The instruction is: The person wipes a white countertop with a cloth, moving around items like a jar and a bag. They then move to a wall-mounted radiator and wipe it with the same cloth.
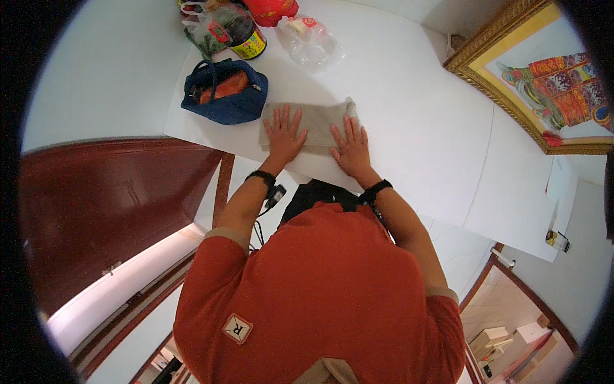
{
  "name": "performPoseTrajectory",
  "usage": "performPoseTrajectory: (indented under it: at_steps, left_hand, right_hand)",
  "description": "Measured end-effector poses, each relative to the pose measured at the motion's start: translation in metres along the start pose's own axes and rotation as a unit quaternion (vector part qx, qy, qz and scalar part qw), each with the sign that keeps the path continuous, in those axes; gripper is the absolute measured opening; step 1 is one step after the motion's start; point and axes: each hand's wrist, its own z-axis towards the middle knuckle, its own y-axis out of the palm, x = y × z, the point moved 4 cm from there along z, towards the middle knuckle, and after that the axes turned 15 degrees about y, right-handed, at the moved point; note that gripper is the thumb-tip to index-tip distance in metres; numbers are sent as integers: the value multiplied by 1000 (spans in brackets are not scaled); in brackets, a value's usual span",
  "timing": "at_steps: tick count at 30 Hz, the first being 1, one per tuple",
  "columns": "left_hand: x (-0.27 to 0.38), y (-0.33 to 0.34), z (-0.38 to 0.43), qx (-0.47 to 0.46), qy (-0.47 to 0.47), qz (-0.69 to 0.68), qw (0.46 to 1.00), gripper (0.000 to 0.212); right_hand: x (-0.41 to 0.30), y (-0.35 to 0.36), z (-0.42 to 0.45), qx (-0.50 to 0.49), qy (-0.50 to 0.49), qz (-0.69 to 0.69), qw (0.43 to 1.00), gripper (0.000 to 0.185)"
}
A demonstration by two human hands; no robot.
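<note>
A folded grey-beige cloth (319, 126) lies flat near the front edge of a white table (412, 134). My left hand (285, 137) rests palm down on its left part, fingers spread. On its right part lies my right hand (352, 149), also flat with the fingers apart. The cloth's upper right corner sticks up a little beyond my right fingertips. Just left of the cloth stands an open dark blue fabric bag (230, 103) with an orange-red item (225, 87) inside.
Behind the bag are a dark bottle with a yellow label (249, 44), a plastic bag with greens (206, 36), a red object (273, 10) and a clear plastic bag (309, 42). A gilt-framed picture (499, 86) is at the right. A dark red door (115, 192) is at the left.
</note>
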Motion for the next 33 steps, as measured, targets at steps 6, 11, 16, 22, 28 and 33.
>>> performPoseTrajectory:
  at_steps: [6,11,16,22,28,33]
  left_hand:
    - [58,-6,-33,-20,9,-15,1000,76]
    - [156,1,2,-38,162,-64,984,74]
    - [293,16,63,-59,325,-97,939,68]
    - [415,40,119,28,468,-145,871,64]
    - [411,42,177,23,430,-94,898,65]
    - [311,34,209,-52,306,-101,945,66]
  right_hand:
    - [24,-17,-40,-45,-10,-11,999,71]
    - [88,-49,-93,-17,58,6,998,67]
    - [182,-65,-164,21,240,-77,968,66]
    - [265,-85,-253,98,430,-113,890,71]
    - [272,-76,-238,124,462,-107,872,72]
    - [238,-72,-143,60,405,-80,909,73]
